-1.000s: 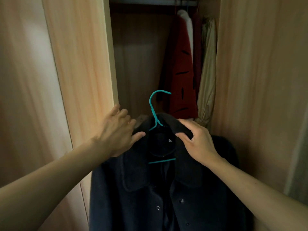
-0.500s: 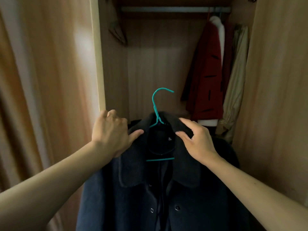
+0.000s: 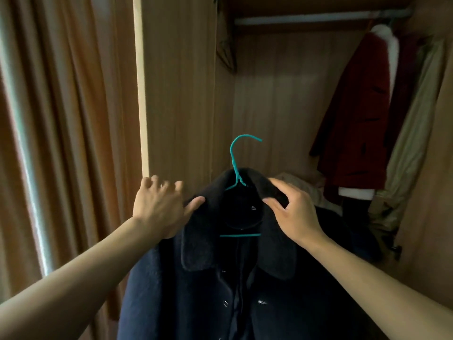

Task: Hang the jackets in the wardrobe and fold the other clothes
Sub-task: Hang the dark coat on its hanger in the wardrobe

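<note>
A dark navy jacket (image 3: pixel 208 290) hangs on a teal hanger (image 3: pixel 231 155) in the centre and lower centre of the frame, held up in front of the open wardrobe. The hanger's hook stands free in the air, well below the rail (image 3: pixel 306 19) at the upper right. The left hand (image 3: pixel 159 207) grips the jacket's left shoulder, thumb on the collar (image 3: pixel 196 241), its blurred fingers curled over behind. The right hand (image 3: pixel 294 212) pinches the other side of the collar between thumb and fingers. Just left of the left hand runs the wardrobe's side panel (image 3: pixel 179 94), with a curtain (image 3: pixel 61 143) beyond it. A red coat (image 3: pixel 355 143) and a beige garment (image 3: pixel 411 133) hang at the rail's right end; open room lies between them and the panel. Pale clothes (image 3: pixel 308 190) lie low behind the right hand.
</note>
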`<act>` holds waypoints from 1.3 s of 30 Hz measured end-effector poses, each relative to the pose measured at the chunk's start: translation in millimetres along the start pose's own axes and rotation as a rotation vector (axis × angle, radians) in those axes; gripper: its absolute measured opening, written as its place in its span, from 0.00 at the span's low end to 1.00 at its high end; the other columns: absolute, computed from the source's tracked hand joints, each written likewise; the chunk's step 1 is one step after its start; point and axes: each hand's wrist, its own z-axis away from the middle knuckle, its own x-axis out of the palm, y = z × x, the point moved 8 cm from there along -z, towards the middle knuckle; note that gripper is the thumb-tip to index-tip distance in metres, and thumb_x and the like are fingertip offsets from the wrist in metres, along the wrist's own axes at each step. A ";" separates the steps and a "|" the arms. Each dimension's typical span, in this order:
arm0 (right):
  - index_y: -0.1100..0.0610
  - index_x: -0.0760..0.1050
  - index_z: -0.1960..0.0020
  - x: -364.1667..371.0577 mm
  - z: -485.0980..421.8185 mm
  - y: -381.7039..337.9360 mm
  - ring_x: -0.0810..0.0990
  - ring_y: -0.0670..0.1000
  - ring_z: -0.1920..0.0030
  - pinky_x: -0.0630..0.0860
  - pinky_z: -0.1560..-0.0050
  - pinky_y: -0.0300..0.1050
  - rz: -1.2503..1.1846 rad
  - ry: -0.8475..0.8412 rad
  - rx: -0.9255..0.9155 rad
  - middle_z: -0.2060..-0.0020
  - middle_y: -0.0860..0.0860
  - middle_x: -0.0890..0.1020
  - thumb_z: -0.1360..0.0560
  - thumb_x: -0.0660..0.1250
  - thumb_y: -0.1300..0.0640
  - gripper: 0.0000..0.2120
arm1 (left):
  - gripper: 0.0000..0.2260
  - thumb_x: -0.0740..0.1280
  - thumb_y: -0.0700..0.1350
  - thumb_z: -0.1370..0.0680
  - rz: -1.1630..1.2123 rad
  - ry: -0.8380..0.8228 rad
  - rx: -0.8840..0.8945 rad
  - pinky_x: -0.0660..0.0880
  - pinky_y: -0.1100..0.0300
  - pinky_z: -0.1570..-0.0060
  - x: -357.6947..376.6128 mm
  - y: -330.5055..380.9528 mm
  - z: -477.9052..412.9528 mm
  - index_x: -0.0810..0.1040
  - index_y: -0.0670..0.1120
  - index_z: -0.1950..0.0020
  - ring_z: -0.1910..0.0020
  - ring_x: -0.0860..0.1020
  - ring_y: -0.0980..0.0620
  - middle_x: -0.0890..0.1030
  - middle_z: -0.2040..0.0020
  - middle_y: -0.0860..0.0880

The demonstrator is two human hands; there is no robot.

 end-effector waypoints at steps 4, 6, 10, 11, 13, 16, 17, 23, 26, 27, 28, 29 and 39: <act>0.51 0.75 0.30 -2.3 -0.8 -3.7 0.76 0.45 0.35 0.74 0.32 0.50 -0.001 -0.001 -0.002 0.37 0.45 0.80 0.24 0.72 0.53 0.23 | 0.25 0.45 0.65 0.20 0.293 0.039 0.142 0.73 0.47 0.46 -0.7 17.8 5.7 0.68 0.50 0.37 0.45 0.78 0.42 0.81 0.47 0.47; 0.52 0.75 0.30 -7.8 -1.4 -4.1 0.76 0.44 0.34 0.73 0.32 0.49 -0.004 0.005 0.003 0.36 0.45 0.80 0.25 0.72 0.53 0.23 | 0.22 0.55 0.60 0.19 0.524 -0.014 0.211 0.74 0.47 0.45 1.2 29.9 5.5 0.61 0.50 0.29 0.43 0.77 0.43 0.79 0.41 0.47; 0.52 0.75 0.30 -26.2 0.0 -3.8 0.76 0.44 0.35 0.73 0.31 0.46 0.008 0.040 0.013 0.37 0.45 0.80 0.25 0.73 0.54 0.23 | 0.27 0.64 0.53 0.21 0.691 -0.015 0.273 0.74 0.48 0.43 -4.5 47.6 1.5 0.55 0.53 0.26 0.41 0.75 0.45 0.74 0.37 0.49; 0.52 0.75 0.30 -31.0 0.8 -3.8 0.76 0.45 0.35 0.72 0.32 0.46 0.009 0.046 0.017 0.37 0.45 0.80 0.25 0.73 0.54 0.23 | 0.28 0.65 0.52 0.21 0.723 0.000 0.279 0.74 0.47 0.43 -6.9 50.8 0.5 0.55 0.55 0.25 0.41 0.75 0.45 0.74 0.38 0.49; 0.53 0.75 0.31 -42.4 1.9 -3.8 0.77 0.45 0.36 0.73 0.32 0.47 0.010 0.065 0.019 0.38 0.46 0.81 0.25 0.73 0.55 0.23 | 0.29 0.65 0.50 0.21 0.775 0.040 0.300 0.73 0.47 0.42 -13.7 58.6 -0.2 0.54 0.56 0.24 0.41 0.74 0.46 0.73 0.38 0.50; 0.52 0.75 0.31 -58.2 1.8 -4.6 0.78 0.45 0.37 0.75 0.34 0.51 0.030 0.085 0.006 0.40 0.46 0.81 0.25 0.73 0.54 0.23 | 0.30 0.66 0.47 0.21 0.832 0.140 0.325 0.73 0.49 0.41 -25.2 66.9 0.1 0.55 0.56 0.23 0.42 0.74 0.47 0.73 0.40 0.50; 0.51 0.75 0.31 -63.9 1.6 -5.1 0.78 0.46 0.38 0.75 0.35 0.51 0.041 0.092 0.006 0.41 0.46 0.81 0.25 0.73 0.53 0.24 | 0.30 0.66 0.46 0.21 0.847 0.167 0.326 0.73 0.49 0.42 -29.2 69.2 -0.5 0.56 0.56 0.23 0.43 0.74 0.47 0.74 0.41 0.50; 0.50 0.73 0.30 -98.3 -1.5 -7.1 0.79 0.51 0.40 0.76 0.36 0.53 0.118 0.144 0.002 0.42 0.45 0.81 0.25 0.72 0.50 0.24 | 0.28 0.66 0.43 0.21 0.883 0.300 0.366 0.76 0.49 0.50 -57.0 84.5 -8.5 0.61 0.52 0.23 0.52 0.75 0.48 0.73 0.48 0.51; 0.48 0.73 0.30 -116.7 -5.8 -4.3 0.79 0.52 0.41 0.75 0.36 0.54 0.143 0.174 0.004 0.43 0.43 0.80 0.24 0.71 0.49 0.24 | 0.27 0.66 0.44 0.22 0.883 0.352 0.378 0.77 0.48 0.54 -71.7 94.0 -15.9 0.62 0.52 0.23 0.54 0.75 0.48 0.72 0.50 0.51; 0.49 0.74 0.30 -123.3 -8.3 -3.5 0.79 0.50 0.41 0.76 0.37 0.54 0.145 0.187 -0.004 0.44 0.43 0.80 0.24 0.72 0.49 0.24 | 0.27 0.65 0.45 0.22 0.880 0.371 0.381 0.77 0.48 0.55 -76.6 97.2 -19.1 0.63 0.52 0.24 0.54 0.75 0.48 0.73 0.50 0.51; 0.50 0.74 0.30 -129.4 -11.4 -2.1 0.80 0.49 0.42 0.76 0.38 0.53 0.150 0.200 -0.009 0.44 0.43 0.80 0.24 0.72 0.50 0.23 | 0.26 0.64 0.46 0.22 0.876 0.389 0.382 0.77 0.48 0.55 -81.3 100.5 -23.1 0.63 0.52 0.24 0.54 0.75 0.48 0.73 0.50 0.51; 0.50 0.75 0.31 -134.9 -15.0 -0.8 0.80 0.48 0.44 0.77 0.39 0.52 0.152 0.213 -0.017 0.46 0.43 0.80 0.24 0.72 0.50 0.23 | 0.26 0.63 0.47 0.22 0.870 0.407 0.381 0.77 0.48 0.56 -86.0 103.8 -27.0 0.63 0.52 0.24 0.55 0.75 0.48 0.73 0.50 0.51; 0.51 0.73 0.32 -170.2 -69.6 32.7 0.80 0.51 0.49 0.76 0.44 0.57 0.244 0.296 -0.128 0.49 0.47 0.80 0.23 0.69 0.52 0.20 | 0.24 0.71 0.43 0.26 0.937 0.296 0.492 0.72 0.64 0.61 -136.3 137.1 -95.8 0.69 0.55 0.33 0.64 0.77 0.59 0.81 0.51 0.57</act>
